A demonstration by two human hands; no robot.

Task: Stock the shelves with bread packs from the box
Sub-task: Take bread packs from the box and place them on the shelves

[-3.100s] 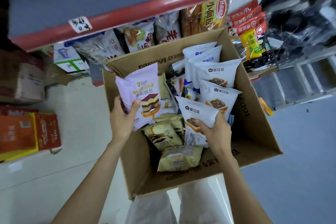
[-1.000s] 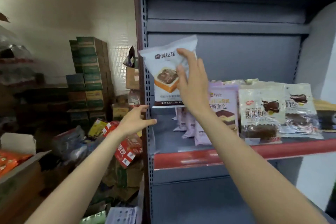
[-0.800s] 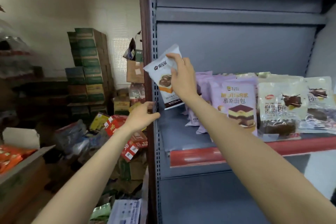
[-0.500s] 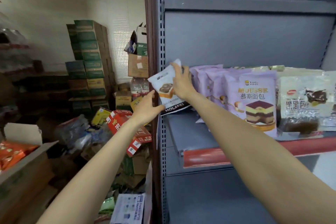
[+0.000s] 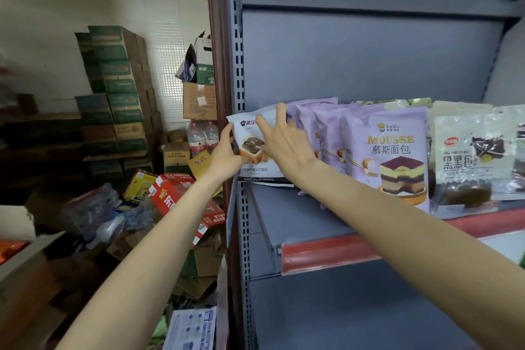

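White bread pack being stood up at the left end of the shelf

Head view: the white bread pack [image 5: 257,148] is held upright on the shelf [image 5: 326,253], just beside the purple packs [image 5: 389,150]. It's gripped at its left edge by the left hand [image 5: 227,158], fingers curled round it, while the right hand [image 5: 284,142] is laid across the front, fingers straight. Let go too early and it probably gets tipped forward, since nothing's bracing its left side.
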